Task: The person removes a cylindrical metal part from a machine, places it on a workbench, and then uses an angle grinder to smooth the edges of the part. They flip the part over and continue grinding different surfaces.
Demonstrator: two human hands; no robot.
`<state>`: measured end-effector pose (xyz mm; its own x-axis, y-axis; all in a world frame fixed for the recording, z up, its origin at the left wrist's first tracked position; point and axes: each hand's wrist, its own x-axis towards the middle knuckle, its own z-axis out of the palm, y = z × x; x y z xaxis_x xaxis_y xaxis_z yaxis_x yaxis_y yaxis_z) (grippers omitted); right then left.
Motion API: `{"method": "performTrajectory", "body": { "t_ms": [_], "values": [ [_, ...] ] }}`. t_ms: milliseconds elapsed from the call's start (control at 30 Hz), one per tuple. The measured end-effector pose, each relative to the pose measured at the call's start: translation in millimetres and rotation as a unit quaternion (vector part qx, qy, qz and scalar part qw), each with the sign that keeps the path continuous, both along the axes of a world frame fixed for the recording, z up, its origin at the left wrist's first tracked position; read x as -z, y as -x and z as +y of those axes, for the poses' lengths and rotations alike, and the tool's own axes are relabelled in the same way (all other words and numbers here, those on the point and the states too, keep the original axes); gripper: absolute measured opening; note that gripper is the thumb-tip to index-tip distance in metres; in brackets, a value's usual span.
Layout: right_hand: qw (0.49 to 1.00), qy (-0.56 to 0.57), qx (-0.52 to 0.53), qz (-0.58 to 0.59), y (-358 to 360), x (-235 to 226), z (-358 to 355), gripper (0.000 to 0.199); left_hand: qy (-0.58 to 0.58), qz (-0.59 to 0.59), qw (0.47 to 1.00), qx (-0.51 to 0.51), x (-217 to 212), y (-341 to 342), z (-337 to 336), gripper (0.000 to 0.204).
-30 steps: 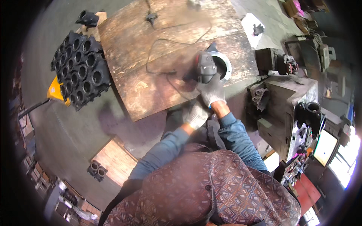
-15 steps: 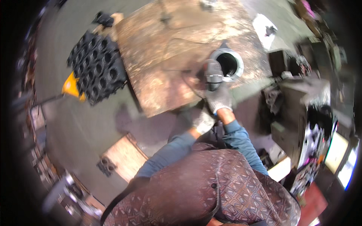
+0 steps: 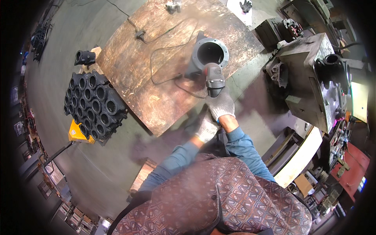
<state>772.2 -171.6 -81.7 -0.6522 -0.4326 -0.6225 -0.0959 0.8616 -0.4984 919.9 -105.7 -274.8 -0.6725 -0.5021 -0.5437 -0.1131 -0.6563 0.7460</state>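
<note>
Head view: right hand [image 3: 220, 106] grips the angle grinder [image 3: 213, 80] against the flanged casting [image 3: 207, 55]; left hand [image 3: 206, 129] (grip unclear) should probably steady it.

Right hand [image 3: 220, 106] with the angle grinder [image 3: 214, 79] has pulled back off the grey flanged casting [image 3: 208, 55]: earlier the tool sat over the casting's rim, now it lies just below its open bore, which shows fully. Left hand [image 3: 206, 128] has dropped lower, off the grinder, farther from the casting. Head has tilted, so the casting sits higher in view.
</note>
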Motion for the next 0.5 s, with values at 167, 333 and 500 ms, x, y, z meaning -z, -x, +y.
{"method": "performTrajectory", "body": {
  "t_ms": [167,333,500],
  "values": [
    [0.999,0.042,-0.011,0.012,-5,15,-28,0.06,-0.216,0.116,0.964,-0.104,55,-17,-7,0.05],
    [0.998,0.058,-0.02,0.02,-8,7,-32,0.058,0.037,0.075,0.996,-0.003,28,-33,-20,0.043],
    [1.0,0.017,-0.024,0.009,0,-4,-28,0.059,0.109,0.005,0.994,0.011,-24,1,-21,0.045]
  ]
}}
